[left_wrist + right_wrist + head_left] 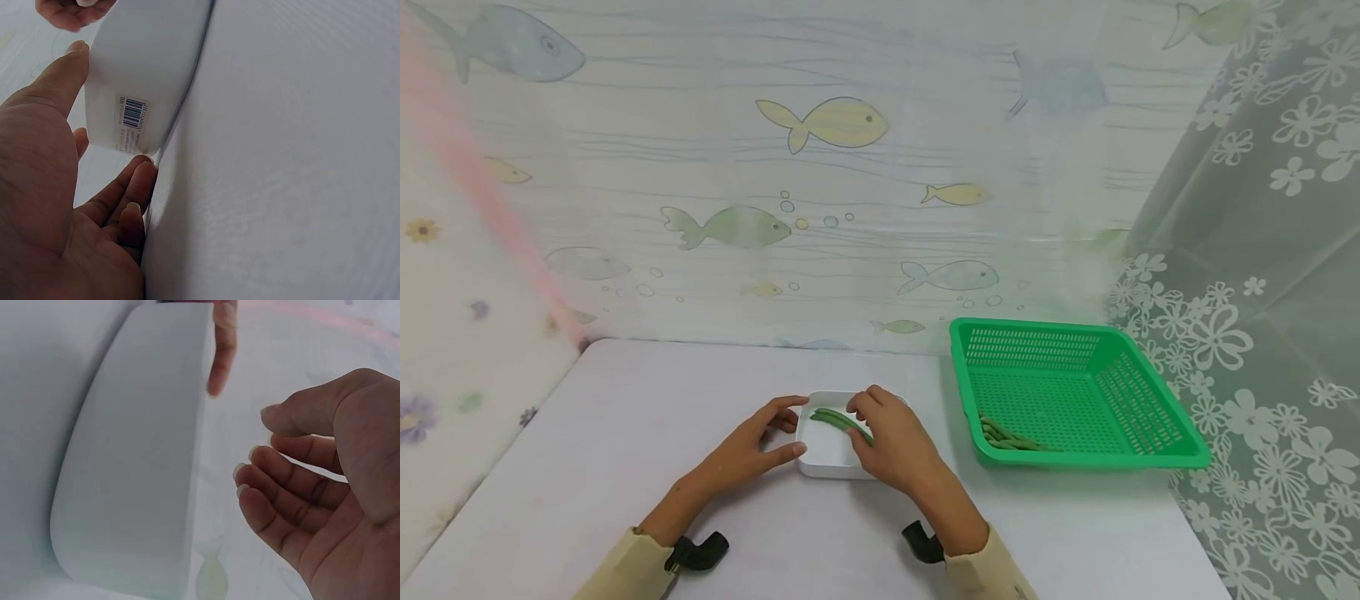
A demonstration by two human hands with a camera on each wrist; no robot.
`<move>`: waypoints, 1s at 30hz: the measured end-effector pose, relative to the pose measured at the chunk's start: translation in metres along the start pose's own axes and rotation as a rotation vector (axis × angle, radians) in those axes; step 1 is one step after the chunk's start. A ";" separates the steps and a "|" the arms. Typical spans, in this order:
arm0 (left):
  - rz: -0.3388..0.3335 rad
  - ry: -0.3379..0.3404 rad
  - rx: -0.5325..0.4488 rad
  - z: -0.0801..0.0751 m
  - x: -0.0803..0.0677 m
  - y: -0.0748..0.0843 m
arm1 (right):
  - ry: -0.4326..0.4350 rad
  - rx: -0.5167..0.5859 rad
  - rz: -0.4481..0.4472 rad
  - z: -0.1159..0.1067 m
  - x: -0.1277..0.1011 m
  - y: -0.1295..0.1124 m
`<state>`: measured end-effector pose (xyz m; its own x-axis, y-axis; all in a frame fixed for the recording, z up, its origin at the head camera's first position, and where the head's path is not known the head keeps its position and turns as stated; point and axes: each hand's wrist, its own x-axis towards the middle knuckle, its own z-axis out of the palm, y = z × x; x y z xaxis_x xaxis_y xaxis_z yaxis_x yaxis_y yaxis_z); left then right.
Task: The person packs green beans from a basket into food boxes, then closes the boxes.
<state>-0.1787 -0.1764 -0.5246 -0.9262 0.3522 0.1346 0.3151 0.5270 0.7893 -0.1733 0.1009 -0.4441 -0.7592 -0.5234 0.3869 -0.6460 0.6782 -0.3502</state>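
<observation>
A shallow white tray [827, 461] stands on the table, with a few green beans [832, 417] lying in it. At its left side my left hand [748, 443] touches the rim with thumb and forefinger spread, the other fingers loosely bent beside the wall. The left wrist view shows the thumb against the tray's wall [144, 62], near a barcode label. My right hand [891, 437] is over the tray's right part, close above the beans and partly hiding them. In the right wrist view its fingers [275, 487] are loosely bent, with nothing visible between them and the thumb.
To the right stands a green plastic basket [1078, 458] with slotted walls, several green beans [1007, 437] in its near left corner. A white cloth covers the table [662, 392]. Behind hangs a fish-print curtain [850, 208]; a floral lace curtain [1262, 375] hangs at the right.
</observation>
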 end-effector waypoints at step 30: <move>0.026 0.005 0.006 0.001 -0.001 -0.001 | 0.216 0.101 0.083 -0.083 -0.022 0.050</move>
<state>-0.1781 -0.1764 -0.5267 -0.9187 0.3620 0.1581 0.3405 0.5227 0.7816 -0.1818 0.1893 -0.3991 -0.7825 -0.3378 0.5230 -0.5948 0.6537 -0.4677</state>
